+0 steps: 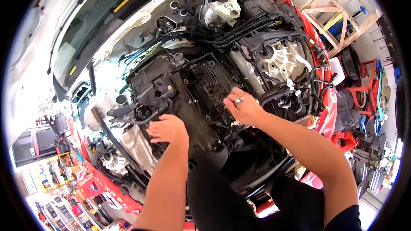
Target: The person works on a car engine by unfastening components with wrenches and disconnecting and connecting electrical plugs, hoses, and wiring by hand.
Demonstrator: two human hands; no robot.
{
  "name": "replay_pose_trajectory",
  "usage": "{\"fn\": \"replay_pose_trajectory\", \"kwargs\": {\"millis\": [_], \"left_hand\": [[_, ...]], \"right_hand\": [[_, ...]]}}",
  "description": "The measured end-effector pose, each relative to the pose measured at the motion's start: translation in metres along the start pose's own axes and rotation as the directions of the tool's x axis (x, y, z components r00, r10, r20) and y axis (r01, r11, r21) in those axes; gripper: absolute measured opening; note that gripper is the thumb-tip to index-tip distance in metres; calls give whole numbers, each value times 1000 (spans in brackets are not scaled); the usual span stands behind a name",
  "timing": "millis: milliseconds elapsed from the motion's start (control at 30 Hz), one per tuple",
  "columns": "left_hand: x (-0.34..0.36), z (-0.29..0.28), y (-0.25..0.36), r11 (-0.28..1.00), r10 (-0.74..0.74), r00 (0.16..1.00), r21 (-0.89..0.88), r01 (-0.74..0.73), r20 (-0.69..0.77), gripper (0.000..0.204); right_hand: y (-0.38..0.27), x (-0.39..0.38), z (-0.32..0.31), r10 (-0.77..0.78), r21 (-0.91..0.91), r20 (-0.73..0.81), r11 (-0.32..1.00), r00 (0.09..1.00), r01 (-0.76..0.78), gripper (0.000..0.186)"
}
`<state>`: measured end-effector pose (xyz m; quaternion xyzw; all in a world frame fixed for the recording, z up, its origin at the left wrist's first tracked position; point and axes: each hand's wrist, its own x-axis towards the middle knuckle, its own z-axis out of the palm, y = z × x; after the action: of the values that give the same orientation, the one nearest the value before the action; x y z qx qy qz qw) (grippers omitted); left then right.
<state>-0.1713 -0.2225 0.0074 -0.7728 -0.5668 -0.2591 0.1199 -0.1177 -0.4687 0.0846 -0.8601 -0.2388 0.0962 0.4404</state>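
My left hand (169,129) rests at the left side of the black engine cover (195,132), beside a black hose (141,120). Its fingers point left and lie slightly apart, and I see nothing in them. Over the right part of the engine is my right hand (245,109), its fingers curled closed. A small shiny spot shows at the fingers; whether it is a ring or a held piece I cannot make out. Just beyond that hand lies a black ribbed plastic intake part (212,81).
A white fluid reservoir (227,8) stands at the far side of the engine bay. To the right is a silver ribbed housing (282,62) with wiring around it. Red covers (329,107) drape the fenders. My dark-clothed legs (218,196) are at the near edge; a wooden frame (340,17) stands far right.
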Motion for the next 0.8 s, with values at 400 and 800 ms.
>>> {"fn": "replay_pose_trajectory", "kwargs": {"millis": [400,800], "left_hand": [[-1,-9,0,997,12,983,78,-26,182,37],[2,-12,2,998,-4,970,69,-13,242,35]], "right_hand": [[68,95,136,631,116,500,630,594,-768,19],[75,106,150,574,-3,542,731,613,-682,29]]}}
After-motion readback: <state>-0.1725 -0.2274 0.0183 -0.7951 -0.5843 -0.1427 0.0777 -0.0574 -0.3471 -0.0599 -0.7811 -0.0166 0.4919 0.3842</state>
